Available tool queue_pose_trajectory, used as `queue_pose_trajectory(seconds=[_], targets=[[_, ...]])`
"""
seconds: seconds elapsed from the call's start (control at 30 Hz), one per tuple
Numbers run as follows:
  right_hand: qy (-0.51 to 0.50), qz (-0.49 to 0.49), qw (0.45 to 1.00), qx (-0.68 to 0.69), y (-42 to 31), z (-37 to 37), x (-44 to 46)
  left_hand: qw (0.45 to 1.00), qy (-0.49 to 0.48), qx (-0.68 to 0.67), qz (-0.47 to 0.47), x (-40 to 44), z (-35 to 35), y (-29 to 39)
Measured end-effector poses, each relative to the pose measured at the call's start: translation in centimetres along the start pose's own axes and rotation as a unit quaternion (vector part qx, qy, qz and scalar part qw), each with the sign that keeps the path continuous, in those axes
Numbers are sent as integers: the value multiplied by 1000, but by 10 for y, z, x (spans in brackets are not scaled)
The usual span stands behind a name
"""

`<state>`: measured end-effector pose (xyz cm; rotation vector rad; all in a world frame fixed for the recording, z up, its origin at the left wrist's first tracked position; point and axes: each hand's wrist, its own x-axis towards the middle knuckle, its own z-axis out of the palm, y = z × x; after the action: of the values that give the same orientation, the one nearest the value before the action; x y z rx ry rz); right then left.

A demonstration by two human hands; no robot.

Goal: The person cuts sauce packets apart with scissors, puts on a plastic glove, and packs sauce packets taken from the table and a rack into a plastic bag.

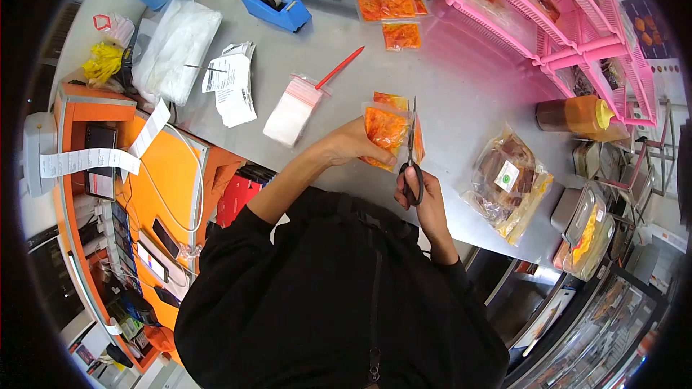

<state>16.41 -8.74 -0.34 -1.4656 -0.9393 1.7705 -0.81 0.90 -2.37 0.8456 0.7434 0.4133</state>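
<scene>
My left hand (355, 144) is closed on a clear sachet of orange-red sauce (384, 127). Scissors (411, 145) with dark handles are in my right hand (427, 198), fingers wrapped round the loops. Their blades point away from me along the sachet's right edge; I cannot tell whether they are cutting into it. Another orange packet (390, 99) shows just beyond the held one, on the steel table. To the left lie a stack of small clear bags (292, 112) and a red pen (340, 67).
Further sauce sachets (393, 6) lie at the back. A blue tape dispenser (276, 7) and spiked paper slips (234, 86) stand left. Right are a bagged brown food pack (504, 176), a pink rack (533, 43) and a sauce bottle (573, 115). An orange counter (155, 194) adjoins the left.
</scene>
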Motion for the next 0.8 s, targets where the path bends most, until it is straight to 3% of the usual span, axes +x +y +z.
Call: queue_pose_trajectory(seconds=[0.27,0.37,0.47,0.57,0.67,0.8], targets=[[-69,-81,994,23,-9,-9,0,992,-47,-119,-23,4,-17,-6],[-74,-102,991,36,-10,-10,-2,996,3,-28,85,7,-20,-7],[-76,-106,991,20,-13,-13,-5,968,47,160,189,3,-19,9],[-92,-110,990,0,-17,-16,-8,924,6,261,279,8,-15,30],[-109,-124,986,-1,-24,-16,-13,892,-80,306,322,17,-14,44],[-124,-130,982,54,-25,-12,-17,914,-122,245,299,22,-10,51]])
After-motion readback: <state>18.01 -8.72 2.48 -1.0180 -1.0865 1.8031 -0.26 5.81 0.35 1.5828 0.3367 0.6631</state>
